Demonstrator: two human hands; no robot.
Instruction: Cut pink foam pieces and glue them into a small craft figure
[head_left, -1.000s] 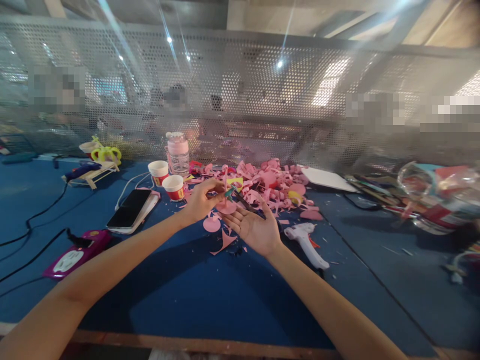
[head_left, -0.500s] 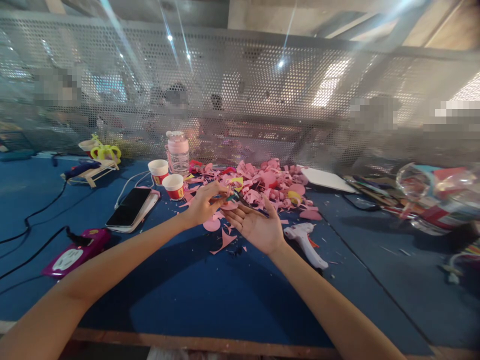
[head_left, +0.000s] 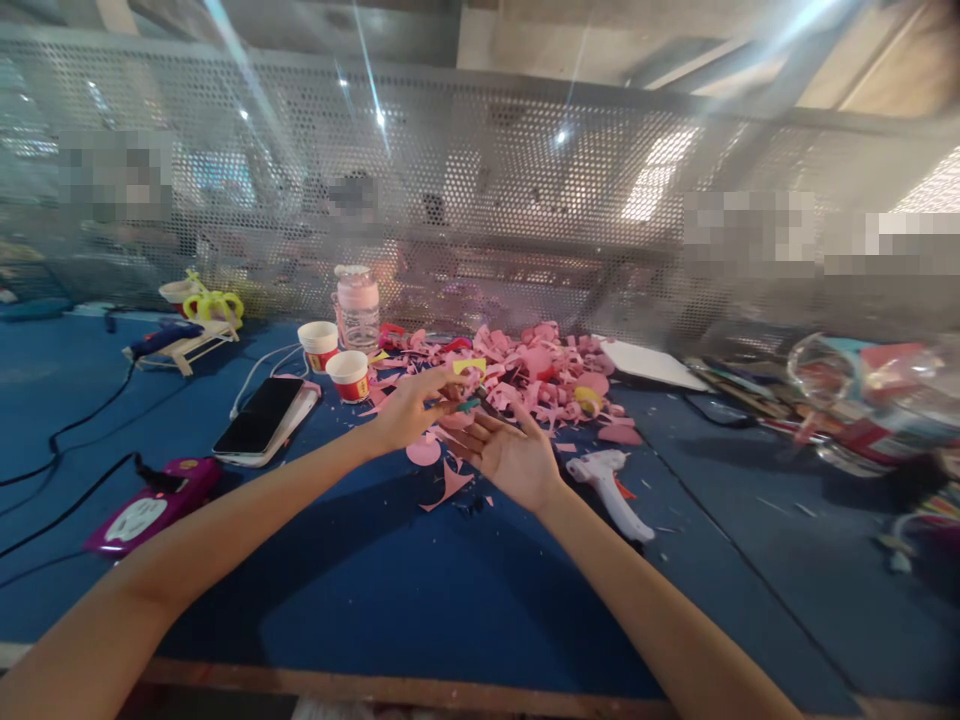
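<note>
Near the middle of the frame, above the blue desk (head_left: 390,590), both hands meet. Left hand (head_left: 409,408) pinches a small green-tipped stick (head_left: 466,405) between fingertips, its grip narrow around it. Right hand (head_left: 514,455) lies palm-up and wide, with a dark thin tool (head_left: 501,415) resting across its fingers. Just behind sits a heap of pink paper scraps (head_left: 536,375); a white glue gun (head_left: 611,485) lies right of the wrist.

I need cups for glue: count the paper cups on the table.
2. One paper cup stands beside the pink bottle; the other sits just in front of it, near the phone. The scrap pile could hide more.
</note>
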